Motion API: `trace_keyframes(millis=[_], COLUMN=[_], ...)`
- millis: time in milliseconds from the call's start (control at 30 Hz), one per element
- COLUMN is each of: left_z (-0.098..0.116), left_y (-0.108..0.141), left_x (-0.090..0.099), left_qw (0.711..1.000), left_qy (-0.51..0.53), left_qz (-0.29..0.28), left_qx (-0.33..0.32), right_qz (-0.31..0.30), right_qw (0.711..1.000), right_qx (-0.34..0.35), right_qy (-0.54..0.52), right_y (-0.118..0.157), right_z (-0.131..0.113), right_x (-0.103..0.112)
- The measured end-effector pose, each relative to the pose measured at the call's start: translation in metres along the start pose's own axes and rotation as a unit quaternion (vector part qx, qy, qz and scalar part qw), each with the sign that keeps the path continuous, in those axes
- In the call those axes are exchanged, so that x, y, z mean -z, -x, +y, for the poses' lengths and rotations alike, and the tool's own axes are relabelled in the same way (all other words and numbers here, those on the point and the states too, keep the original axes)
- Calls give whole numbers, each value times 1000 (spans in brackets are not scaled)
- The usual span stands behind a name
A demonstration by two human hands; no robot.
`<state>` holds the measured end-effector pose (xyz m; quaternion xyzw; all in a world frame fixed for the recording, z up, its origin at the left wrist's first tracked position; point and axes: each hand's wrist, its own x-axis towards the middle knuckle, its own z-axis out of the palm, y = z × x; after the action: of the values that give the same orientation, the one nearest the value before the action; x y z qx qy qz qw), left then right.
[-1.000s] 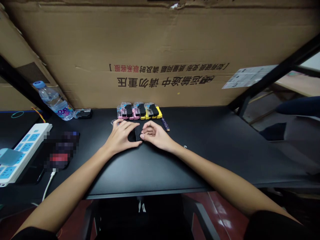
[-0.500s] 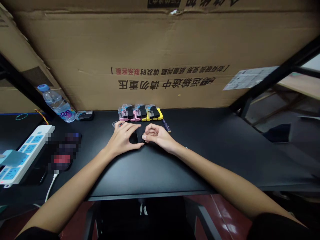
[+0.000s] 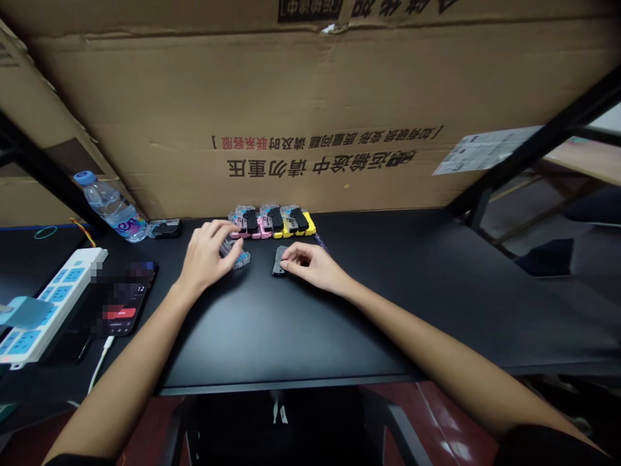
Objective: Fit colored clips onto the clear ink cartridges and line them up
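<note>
Head view: we look down at a black table point(image 3: 291, 336) with our two bare hands on it. Our left hand point(image 3: 206, 255) is curled over a clear plastic piece point(image 3: 237, 257) with a bit of blue in it. The fingers point(image 3: 220, 228) bend around its left side, and the grip looks narrow, but we cannot tell if they really hold it. Our right hand point(image 3: 310, 264) is nearer to a small black piece point(image 3: 279, 261). The fingertips point(image 3: 287, 257) touch its right side, and we cannot tell if they hold it. This black piece lies flat, its long side running near to far with a small tilt. It sits between the two hands, a bit closer to the right one.

Just far of them is a tidy row of pink and yellow ink cartridges point(image 3: 272, 221). On the left are a water bottle point(image 3: 111, 208), a phone point(image 3: 123, 299) and a white power strip point(image 3: 53, 304). A big cardboard box point(image 3: 310, 84) stands along the far edge.
</note>
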<state>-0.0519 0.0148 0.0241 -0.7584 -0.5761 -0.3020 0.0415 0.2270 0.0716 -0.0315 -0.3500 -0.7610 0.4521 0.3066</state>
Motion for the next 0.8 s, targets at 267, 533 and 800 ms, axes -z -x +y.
trace_keyframes(millis=[267,533,800], left_z=[-22,-14,-13], left_y=[3,4,6], left_x=[-9,-9,-8], left_qw=[974,977,968], left_qy=[-106,-36,144], left_qz=[-182,-201,-205], left_qx=[87,55,16], right_qz=[56,-87,-89], right_qw=[970,962,969], right_qx=[140,167,131], right_qy=[192,196,189], right_y=[4,3,3], right_z=[-12,-14,-17], right_x=[14,20,18])
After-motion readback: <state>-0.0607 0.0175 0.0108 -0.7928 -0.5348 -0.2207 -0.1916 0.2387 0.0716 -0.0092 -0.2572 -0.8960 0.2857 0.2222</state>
